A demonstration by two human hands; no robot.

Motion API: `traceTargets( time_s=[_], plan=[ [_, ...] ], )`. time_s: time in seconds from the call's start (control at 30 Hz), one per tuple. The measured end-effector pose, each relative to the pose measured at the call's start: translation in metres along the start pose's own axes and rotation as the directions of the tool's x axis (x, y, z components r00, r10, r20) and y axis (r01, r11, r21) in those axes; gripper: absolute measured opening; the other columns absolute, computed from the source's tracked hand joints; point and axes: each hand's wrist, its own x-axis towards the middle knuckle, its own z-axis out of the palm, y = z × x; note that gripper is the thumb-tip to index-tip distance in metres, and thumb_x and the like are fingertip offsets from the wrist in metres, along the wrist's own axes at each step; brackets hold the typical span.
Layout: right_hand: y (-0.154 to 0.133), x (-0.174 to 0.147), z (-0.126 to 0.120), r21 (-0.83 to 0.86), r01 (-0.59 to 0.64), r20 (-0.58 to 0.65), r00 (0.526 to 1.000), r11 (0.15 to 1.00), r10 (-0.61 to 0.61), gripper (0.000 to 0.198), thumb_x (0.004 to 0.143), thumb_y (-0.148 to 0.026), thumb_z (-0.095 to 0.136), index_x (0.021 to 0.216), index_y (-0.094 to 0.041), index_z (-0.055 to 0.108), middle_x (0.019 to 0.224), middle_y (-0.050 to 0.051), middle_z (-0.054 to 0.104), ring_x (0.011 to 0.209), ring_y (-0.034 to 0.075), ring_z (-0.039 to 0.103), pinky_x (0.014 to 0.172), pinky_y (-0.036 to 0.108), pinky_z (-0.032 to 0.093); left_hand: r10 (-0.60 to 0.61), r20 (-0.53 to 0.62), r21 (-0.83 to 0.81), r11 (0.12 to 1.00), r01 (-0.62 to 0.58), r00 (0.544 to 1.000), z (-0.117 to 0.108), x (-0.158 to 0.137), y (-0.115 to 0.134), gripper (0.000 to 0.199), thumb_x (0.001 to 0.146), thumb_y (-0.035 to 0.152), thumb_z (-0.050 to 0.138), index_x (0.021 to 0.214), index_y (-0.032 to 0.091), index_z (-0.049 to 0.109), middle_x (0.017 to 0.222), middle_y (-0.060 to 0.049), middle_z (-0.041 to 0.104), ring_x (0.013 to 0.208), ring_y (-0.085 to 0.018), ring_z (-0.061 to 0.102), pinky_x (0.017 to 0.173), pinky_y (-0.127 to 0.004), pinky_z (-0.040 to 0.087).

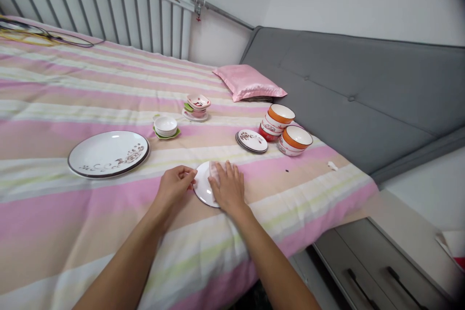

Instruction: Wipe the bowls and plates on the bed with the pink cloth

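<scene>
A small white plate (pixel 204 189) with a dark rim lies on the striped bedspread in front of me. My left hand (pixel 177 180) pinches its left edge between thumb and fingers. Over the plate's right side, my right hand (pixel 229 186) presses a thin pale pink cloth (pixel 213 170) against the surface, its fingers stretched forward. The hand and cloth hide that side of the plate. Beyond the right hand sits a stack of small flower-patterned plates (pixel 253 141). Left of my left hand lies a large oval platter (pixel 105 150) with a brown floral pattern.
Stacked orange-rimmed bowls (pixel 281 114) and another bowl stack (pixel 296 139) stand at right. Small white dishes (pixel 166 126) and a pile with a square dish (pixel 198 101) are farther back. A pink pillow (pixel 252 82) rests by the grey headboard (pixel 337 75). Cables (pixel 39 34) lie far left.
</scene>
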Motion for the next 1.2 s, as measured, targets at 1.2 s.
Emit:
traceTargets(
  time_s=[1.2],
  plan=[
    [0.005,-0.029,-0.002,-0.054,0.505,0.073,0.863,0.862,-0.501,0.044,0.095,-0.031,0.039,0.137,-0.043,0.034,0.152,-0.006,0.023,0.141,0.024,0.009,0.112,0.054,0.012,0.011,-0.009,-0.025,1.0,-0.011,1.0,-0.002,0.003,-0.002,0.037,0.064,0.048,0.067,0.075,0.013,0.063,0.06,-0.004,0.063,0.051,-0.013,0.053,0.053,-0.025,0.041]
  ],
)
